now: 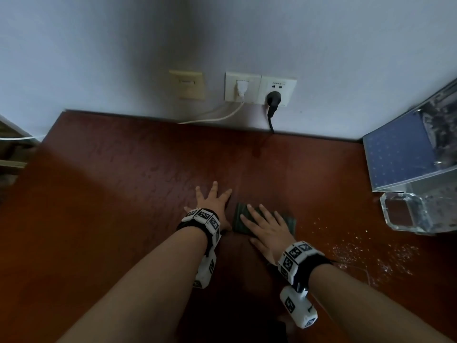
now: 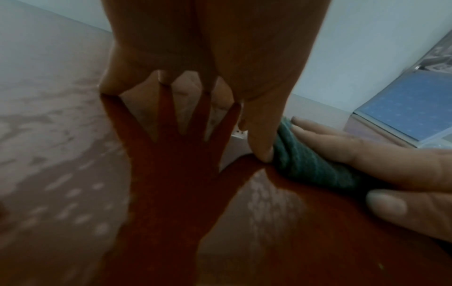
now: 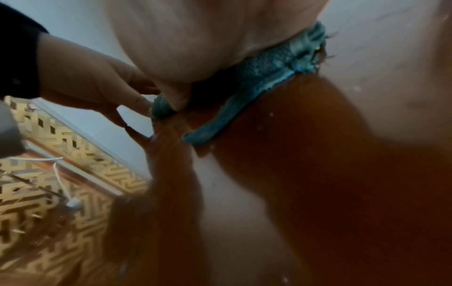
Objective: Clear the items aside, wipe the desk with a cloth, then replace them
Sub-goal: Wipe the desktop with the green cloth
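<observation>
Cloth (image 1: 264, 220) mid-desk (image 1: 123, 194), pressed flat under right hand (image 1: 265, 233), fingers straight.
Left hand (image 1: 212, 201) splayed wide beside it; could sweep droplets at 3 o'clock into glass box (image 1: 408, 216).

Dim, wide-angle views bowed at the edges; wrist pictures blurred, with pale glare on the desk (image 1: 123, 181).

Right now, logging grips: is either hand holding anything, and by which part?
Nothing is gripped. The right hand presses flat on top of the cloth; the left hand lies spread on the desk.
</observation>
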The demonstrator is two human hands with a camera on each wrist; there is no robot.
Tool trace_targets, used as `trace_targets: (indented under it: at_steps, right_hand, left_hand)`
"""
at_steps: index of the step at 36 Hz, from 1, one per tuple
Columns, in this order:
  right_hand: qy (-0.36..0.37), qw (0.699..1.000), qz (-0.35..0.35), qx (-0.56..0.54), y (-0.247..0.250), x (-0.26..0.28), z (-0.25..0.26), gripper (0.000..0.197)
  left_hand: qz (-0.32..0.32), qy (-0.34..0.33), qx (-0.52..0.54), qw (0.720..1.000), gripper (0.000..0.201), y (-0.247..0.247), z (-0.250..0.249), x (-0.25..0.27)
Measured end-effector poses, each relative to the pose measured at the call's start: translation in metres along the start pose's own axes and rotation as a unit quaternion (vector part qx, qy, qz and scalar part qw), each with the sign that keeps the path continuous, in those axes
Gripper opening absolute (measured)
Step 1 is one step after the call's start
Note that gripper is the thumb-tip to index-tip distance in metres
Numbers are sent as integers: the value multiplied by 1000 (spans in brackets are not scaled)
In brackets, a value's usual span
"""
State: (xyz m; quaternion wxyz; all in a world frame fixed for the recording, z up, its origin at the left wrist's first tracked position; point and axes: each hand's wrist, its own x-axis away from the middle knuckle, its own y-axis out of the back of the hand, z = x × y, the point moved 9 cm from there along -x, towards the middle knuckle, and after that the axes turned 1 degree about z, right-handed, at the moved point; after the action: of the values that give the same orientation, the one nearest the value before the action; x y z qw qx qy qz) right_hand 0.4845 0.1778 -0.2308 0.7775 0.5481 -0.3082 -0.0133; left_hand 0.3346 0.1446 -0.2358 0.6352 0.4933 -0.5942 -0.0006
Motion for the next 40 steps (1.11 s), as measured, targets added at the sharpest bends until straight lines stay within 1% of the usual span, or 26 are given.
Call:
trace_targets:
  at_steps: [1, 2, 4, 5, 7, 9, 10, 11, 12, 13, 14, 15, 16, 17, 18, 22, 24, 26, 27, 28, 29, 30, 31, 33, 36, 40]
  right_hand:
    - [5, 1000, -2, -5, -2, 5, 3, 57]
    - [13, 1000, -8, -10, -4, 10, 5, 58]
    - [32, 999, -24, -23, -6, 19, 12, 63]
    - [37, 999, -18, -24, -7, 23, 16, 67]
    - [21, 999, 22, -29, -13, 23, 13, 76]
    - [8, 997, 66, -47, -17, 15, 8, 74]
    - [16, 993, 96, -62, -18, 11, 9, 87]
    - [27, 990, 98, -99, -14, 11, 14, 113]
    - [41, 988, 50, -140, -4, 11, 14, 122]
    - [22, 983, -29, -179, 13, 12, 9, 99]
    - [-18, 968, -35, -249, 23, 16, 9, 59]
    - [-63, 939, -64, -331, 37, 20, 3, 34]
    - [-78, 928, -94, -353, 49, 19, -4, 41]
    - [-97, 901, -105, -410, 50, 19, -17, 49]
    - [-116, 874, -122, -456, 53, 16, -34, 53]
    - [-158, 859, -204, -443, 77, 7, -76, 55]
    - [-173, 865, -228, -413, 87, 1, -85, 55]
    - [-170, 890, -214, -366, 87, -14, -88, 56]
    - [-170, 909, -183, -333, 81, -23, -87, 57]
    - [-176, 932, -136, -285, 72, -33, -85, 59]
    - [-183, 953, -84, -228, 60, -39, -83, 65]
    - [-189, 965, -46, -174, 50, -44, -80, 72]
    - [-190, 972, -26, -138, 43, -47, -75, 79]
    - [-170, 980, -21, -98, 37, -48, -59, 83]
    - [-121, 991, -20, -48, 29, -43, -35, 81]
    - [-68, 998, -7, -14, 15, -31, -10, 77]
  left_hand:
    - [-3, -5, -4, 1000, 103, -1, 1, 1]
    - [-3, -10, -12, 1000, 102, -3, 1, 1]
    - [11, -16, -41, 999, 104, -6, 3, 3]
    - [21, -17, -58, 998, 106, -9, 4, 5]
    - [36, -13, -90, 995, 117, -18, 9, 8]
    - [46, -3, -102, 994, 126, -30, 19, 12]
    - [49, -3, -100, 994, 129, -36, 23, 13]
    - [52, -6, -96, 994, 129, -40, 27, 15]
    - [53, -12, -90, 994, 129, -43, 30, 17]
    - [55, -19, -86, 995, 129, -44, 31, 20]
    - [55, -25, -82, 995, 128, -44, 32, 21]
    - [55, -28, -79, 995, 128, -44, 32, 22]
    - [54, -28, -74, 995, 127, -43, 33, 22]
    - [53, -27, -71, 996, 127, -43, 32, 22]
    - [53, -26, -69, 996, 128, -43, 32, 22]
    - [66, -26, -72, 995, 130, -45, 30, 21]
    - [71, -21, -73, 995, 131, -44, 29, 20]
    - [76, -16, -77, 994, 131, -44, 30, 19]
    - [77, -15, -80, 994, 132, -45, 30, 18]
    - [78, -15, -80, 994, 132, -46, 30, 18]
    - [79, -15, -81, 993, 131, -47, 31, 18]
    - [80, -14, -81, 993, 131, -47, 31, 18]
    - [80, -13, -82, 993, 132, -48, 31, 17]
    - [80, -9, -87, 993, 132, -48, 32, 16]
    - [81, -4, -95, 992, 134, -48, 31, 16]
    - [75, -8, -94, 993, 133, -45, 31, 20]
